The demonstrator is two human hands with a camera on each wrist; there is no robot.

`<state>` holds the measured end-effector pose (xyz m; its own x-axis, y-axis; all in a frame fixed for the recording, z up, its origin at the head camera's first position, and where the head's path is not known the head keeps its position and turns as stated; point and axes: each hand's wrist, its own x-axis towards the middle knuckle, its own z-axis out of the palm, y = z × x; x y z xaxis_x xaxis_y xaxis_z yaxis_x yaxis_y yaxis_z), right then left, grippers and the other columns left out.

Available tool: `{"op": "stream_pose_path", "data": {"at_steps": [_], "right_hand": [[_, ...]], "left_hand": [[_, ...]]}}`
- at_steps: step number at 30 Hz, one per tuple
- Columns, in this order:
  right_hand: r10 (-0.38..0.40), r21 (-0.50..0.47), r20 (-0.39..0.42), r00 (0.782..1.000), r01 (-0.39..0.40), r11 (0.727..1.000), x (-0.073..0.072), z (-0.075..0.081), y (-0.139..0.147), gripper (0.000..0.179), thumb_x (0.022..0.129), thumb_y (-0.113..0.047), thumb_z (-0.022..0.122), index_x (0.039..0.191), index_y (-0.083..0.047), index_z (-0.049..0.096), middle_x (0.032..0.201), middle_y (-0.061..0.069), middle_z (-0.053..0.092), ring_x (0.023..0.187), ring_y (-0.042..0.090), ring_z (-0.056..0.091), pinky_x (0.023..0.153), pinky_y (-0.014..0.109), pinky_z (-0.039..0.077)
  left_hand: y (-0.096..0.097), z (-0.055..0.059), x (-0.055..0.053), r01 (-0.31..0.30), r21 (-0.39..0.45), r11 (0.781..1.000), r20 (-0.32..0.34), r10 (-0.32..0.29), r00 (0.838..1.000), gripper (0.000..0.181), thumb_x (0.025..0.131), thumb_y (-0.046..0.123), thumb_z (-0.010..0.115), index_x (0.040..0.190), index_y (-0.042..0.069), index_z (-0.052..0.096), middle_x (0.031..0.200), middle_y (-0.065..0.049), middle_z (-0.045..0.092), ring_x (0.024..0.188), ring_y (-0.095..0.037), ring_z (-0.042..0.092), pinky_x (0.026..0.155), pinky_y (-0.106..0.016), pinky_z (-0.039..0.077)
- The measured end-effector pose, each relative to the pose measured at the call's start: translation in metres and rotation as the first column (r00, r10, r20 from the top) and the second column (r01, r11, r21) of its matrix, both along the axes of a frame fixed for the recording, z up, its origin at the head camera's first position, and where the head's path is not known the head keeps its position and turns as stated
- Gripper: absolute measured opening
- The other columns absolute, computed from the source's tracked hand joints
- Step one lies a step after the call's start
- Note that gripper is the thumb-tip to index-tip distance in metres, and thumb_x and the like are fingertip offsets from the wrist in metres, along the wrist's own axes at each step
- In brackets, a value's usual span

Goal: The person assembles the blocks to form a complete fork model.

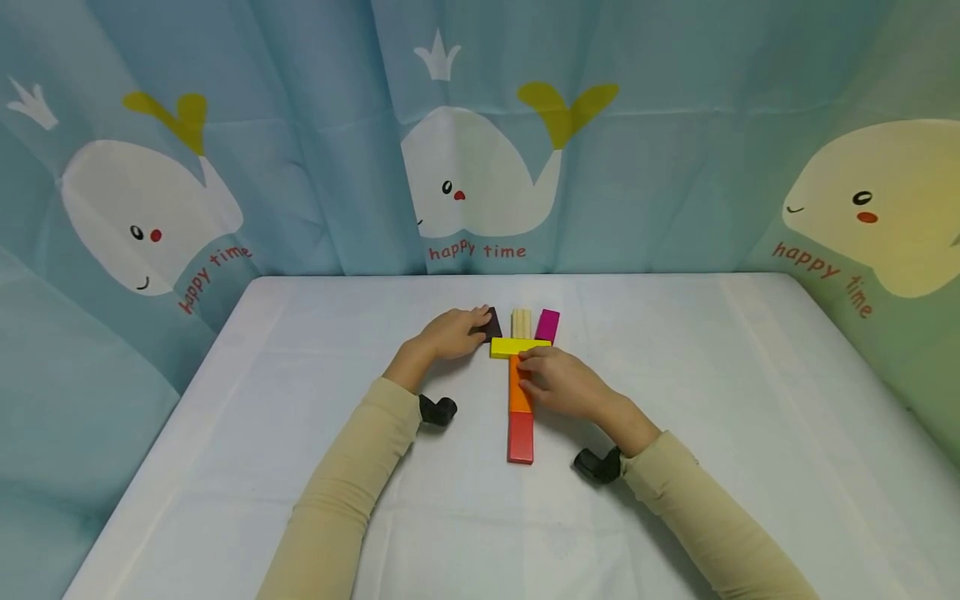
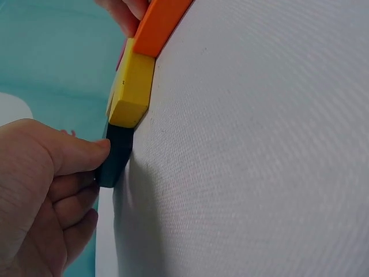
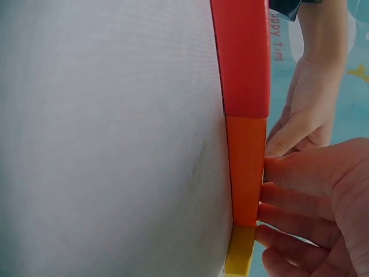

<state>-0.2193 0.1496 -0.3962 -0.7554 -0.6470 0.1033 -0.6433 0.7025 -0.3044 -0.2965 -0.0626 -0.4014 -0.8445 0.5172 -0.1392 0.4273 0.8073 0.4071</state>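
Note:
Several flat blocks lie end to end and side by side on the white table. My left hand pinches a dark brown block by its outer side. In the left wrist view the thumb lies on one face of that block and the fingers sit behind it. A yellow block lies crosswise, its left end beside the dark block. My right hand rests its fingertips along the orange block, near where that meets the yellow one. Below the orange block, a red block continues the line.
Natural wood-coloured pieces and a magenta block stand against the far side of the yellow block. A white cloth covers the table. Behind it hangs a blue curtain with whale prints.

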Motion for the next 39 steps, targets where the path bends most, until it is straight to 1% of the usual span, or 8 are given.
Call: {"op": "stream_pose_path", "data": {"at_steps": [6, 12, 18, 26, 33, 39], "right_hand": [[0.003, -0.004, -0.003, 1.0, -0.003, 1.0, 0.0001, 0.0001, 0.0, 0.03, 0.083, -0.016, 0.068, 0.107, 0.003, 0.067, 0.111, 0.015, 0.062, 0.103, 0.028, 0.056, 0.09, 0.041, 0.044], [0.001, 0.005, 0.01, 1.0, -0.002, 1.0, 0.0005, 0.0005, -0.0002, 0.03, 0.083, -0.017, 0.067, 0.107, 0.002, 0.067, 0.113, 0.015, 0.061, 0.105, 0.028, 0.055, 0.091, 0.041, 0.043], [-0.001, 0.002, -0.002, 1.0, 0.001, 1.0, -0.0003, 0.0002, 0.0004, 0.03, 0.083, -0.017, 0.068, 0.107, 0.002, 0.067, 0.112, 0.014, 0.062, 0.104, 0.027, 0.056, 0.09, 0.041, 0.044], [-0.005, 0.012, 0.006, 1.0, 0.005, 1.0, 0.0006, 0.0019, -0.0005, 0.031, 0.083, -0.017, 0.067, 0.107, 0.003, 0.067, 0.112, 0.015, 0.061, 0.104, 0.028, 0.056, 0.091, 0.041, 0.044], [0.003, 0.008, -0.003, 1.0, -0.003, 1.0, -0.0004, 0.0012, -0.0007, 0.03, 0.083, -0.016, 0.067, 0.107, 0.003, 0.067, 0.111, 0.015, 0.061, 0.104, 0.028, 0.056, 0.091, 0.041, 0.044], [-0.004, 0.013, 0.006, 1.0, 0.004, 1.0, 0.0, 0.0011, -0.0004, 0.03, 0.083, -0.017, 0.067, 0.107, 0.002, 0.067, 0.112, 0.015, 0.061, 0.104, 0.028, 0.056, 0.091, 0.041, 0.043]], "left_hand": [[0.0009, -0.0014, -0.0014, 0.006, 0.015, 1.0, -0.003, -0.006, 1.0, 0.046, 0.095, 0.021, 0.049, 0.139, 0.012, 0.038, 0.145, -0.001, 0.03, 0.133, -0.015, 0.027, 0.107, -0.031, 0.022], [0.0027, 0.0001, -0.0004, 0.007, 0.018, 1.0, 0.001, -0.007, 1.0, 0.046, 0.095, 0.02, 0.049, 0.139, 0.012, 0.038, 0.145, 0.0, 0.03, 0.133, -0.014, 0.027, 0.107, -0.031, 0.022], [0.0032, 0.0007, -0.0009, 0.008, 0.03, 1.0, 0.006, -0.008, 1.0, 0.047, 0.095, 0.021, 0.05, 0.139, 0.012, 0.038, 0.145, 0.0, 0.03, 0.133, -0.014, 0.027, 0.107, -0.031, 0.022], [0.0027, -0.0015, -0.0033, 0.022, 0.037, 0.999, 0.003, -0.022, 1.0, 0.047, 0.095, 0.021, 0.05, 0.139, 0.012, 0.038, 0.145, 0.001, 0.03, 0.133, -0.013, 0.027, 0.107, -0.031, 0.021], [0.0025, -0.0015, -0.0028, 0.031, 0.05, 0.998, -0.003, -0.03, 1.0, 0.047, 0.095, 0.021, 0.05, 0.139, 0.012, 0.038, 0.145, 0.001, 0.03, 0.133, -0.014, 0.027, 0.107, -0.031, 0.021], [0.0012, -0.0029, -0.0034, 0.052, 0.063, 0.997, -0.016, -0.051, 0.999, 0.046, 0.095, 0.02, 0.05, 0.138, 0.011, 0.039, 0.145, 0.0, 0.031, 0.132, -0.013, 0.027, 0.107, -0.031, 0.021]]}}
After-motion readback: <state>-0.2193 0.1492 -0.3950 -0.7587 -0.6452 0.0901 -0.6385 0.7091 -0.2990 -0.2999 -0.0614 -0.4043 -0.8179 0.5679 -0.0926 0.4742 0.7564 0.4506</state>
